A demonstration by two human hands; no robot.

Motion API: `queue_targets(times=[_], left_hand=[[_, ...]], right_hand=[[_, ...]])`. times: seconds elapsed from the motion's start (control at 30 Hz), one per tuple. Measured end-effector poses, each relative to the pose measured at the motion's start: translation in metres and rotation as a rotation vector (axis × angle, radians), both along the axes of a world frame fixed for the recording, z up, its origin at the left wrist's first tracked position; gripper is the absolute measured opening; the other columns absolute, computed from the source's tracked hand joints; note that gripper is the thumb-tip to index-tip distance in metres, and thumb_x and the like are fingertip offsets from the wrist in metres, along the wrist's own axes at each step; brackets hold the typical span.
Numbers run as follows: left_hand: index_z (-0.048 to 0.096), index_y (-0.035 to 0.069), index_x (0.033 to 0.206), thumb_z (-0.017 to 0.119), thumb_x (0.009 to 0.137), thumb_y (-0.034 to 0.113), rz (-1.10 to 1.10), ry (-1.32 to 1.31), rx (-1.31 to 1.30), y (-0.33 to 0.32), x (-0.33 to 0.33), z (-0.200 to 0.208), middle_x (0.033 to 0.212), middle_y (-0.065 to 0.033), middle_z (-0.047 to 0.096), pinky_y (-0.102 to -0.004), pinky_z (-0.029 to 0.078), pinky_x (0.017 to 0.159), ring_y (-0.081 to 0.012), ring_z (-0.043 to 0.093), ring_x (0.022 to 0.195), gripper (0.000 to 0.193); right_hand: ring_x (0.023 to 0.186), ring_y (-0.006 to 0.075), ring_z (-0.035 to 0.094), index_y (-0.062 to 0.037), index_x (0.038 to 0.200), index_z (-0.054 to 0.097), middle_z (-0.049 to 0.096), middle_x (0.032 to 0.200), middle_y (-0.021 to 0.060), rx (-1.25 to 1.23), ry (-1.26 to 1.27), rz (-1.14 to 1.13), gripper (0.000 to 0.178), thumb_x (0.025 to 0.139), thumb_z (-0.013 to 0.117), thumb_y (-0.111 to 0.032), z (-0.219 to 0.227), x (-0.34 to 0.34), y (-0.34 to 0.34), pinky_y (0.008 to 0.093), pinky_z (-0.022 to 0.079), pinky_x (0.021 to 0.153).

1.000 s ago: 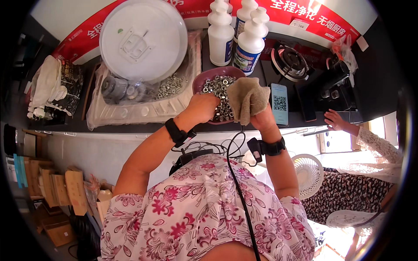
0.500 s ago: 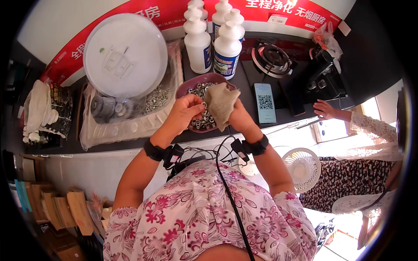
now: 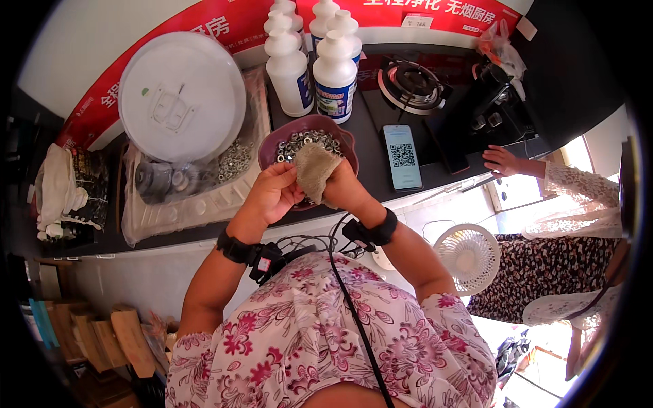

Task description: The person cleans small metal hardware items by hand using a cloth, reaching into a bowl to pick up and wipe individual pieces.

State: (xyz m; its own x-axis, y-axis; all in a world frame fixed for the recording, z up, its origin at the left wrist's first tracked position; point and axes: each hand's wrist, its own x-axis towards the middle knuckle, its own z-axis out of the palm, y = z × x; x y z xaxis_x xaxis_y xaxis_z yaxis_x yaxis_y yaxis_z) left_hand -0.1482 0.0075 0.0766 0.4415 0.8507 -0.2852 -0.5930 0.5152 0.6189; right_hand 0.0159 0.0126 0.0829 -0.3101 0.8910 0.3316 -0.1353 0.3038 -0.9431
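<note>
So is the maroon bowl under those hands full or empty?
Not empty: metal nuts show inside the maroon bowl. The brownish cloth partly covers it, hiding how full.

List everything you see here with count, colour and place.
Bowl: one, maroon, on the counter
Nuts: many, silver, in bowl
Cloth: one, tan, over bowl
Bottles: several, white, behind the bowl
Disc: one, white, left of bottles
Tray: one, cream, left of bowl
Lit phone: one, pale, right of bowl
Burner: one, black, right of bottles
Banner: one, red, at back
Fan: one, white, lower right
Boxes: several, brown, lower left
Co-worker's hand: one, white sleeve, right
Wrist straps: two, black, person's wrists
Left hand: one, at the cloth's edge
Right hand: one, holding the cloth
</note>
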Motion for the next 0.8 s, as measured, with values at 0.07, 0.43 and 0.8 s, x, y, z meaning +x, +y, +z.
queue_targets(times=[0.07, 0.43, 0.8], left_hand=[[0.053, 0.004, 0.082, 0.053, 0.082, 0.011, 0.086, 0.062, -0.070, -0.004, 0.009, 0.010, 0.069, -0.0039, 0.057, -0.0257, 0.044, 0.052, -0.0134, 0.054, 0.057, 0.007], [0.054, 0.004, 0.084, 0.049, 0.083, 0.010, 0.131, 0.094, -0.007, -0.004, 0.008, 0.003, 0.072, -0.0045, 0.057, -0.0254, 0.046, 0.054, -0.0126, 0.055, 0.060, 0.008], [0.053, 0.004, 0.092, 0.043, 0.086, 0.012, 0.078, 0.091, -0.027, -0.006, 0.005, 0.008, 0.082, -0.0052, 0.058, -0.0261, 0.047, 0.058, -0.0142, 0.057, 0.069, 0.014]], right_hand=[[0.075, 0.0125, 0.056, -0.0013, 0.093, 0.056, 0.060, 0.084, 0.0064, 0.016, -0.013, -0.025, 0.023, 0.070, 0.060, -0.003, -0.002, -0.001, -0.002, 0.0260, 0.045, 0.066], [0.080, 0.0155, 0.056, 0.0001, 0.098, 0.054, 0.059, 0.090, 0.0100, -0.052, -0.011, -0.054, 0.028, 0.071, 0.061, -0.006, -0.004, -0.001, -0.001, 0.0278, 0.045, 0.070], [0.081, 0.0155, 0.056, -0.0019, 0.102, 0.052, 0.059, 0.091, 0.0087, 0.062, -0.091, 0.079, 0.038, 0.066, 0.064, -0.005, -0.006, -0.001, 0.006, 0.0274, 0.044, 0.072]])
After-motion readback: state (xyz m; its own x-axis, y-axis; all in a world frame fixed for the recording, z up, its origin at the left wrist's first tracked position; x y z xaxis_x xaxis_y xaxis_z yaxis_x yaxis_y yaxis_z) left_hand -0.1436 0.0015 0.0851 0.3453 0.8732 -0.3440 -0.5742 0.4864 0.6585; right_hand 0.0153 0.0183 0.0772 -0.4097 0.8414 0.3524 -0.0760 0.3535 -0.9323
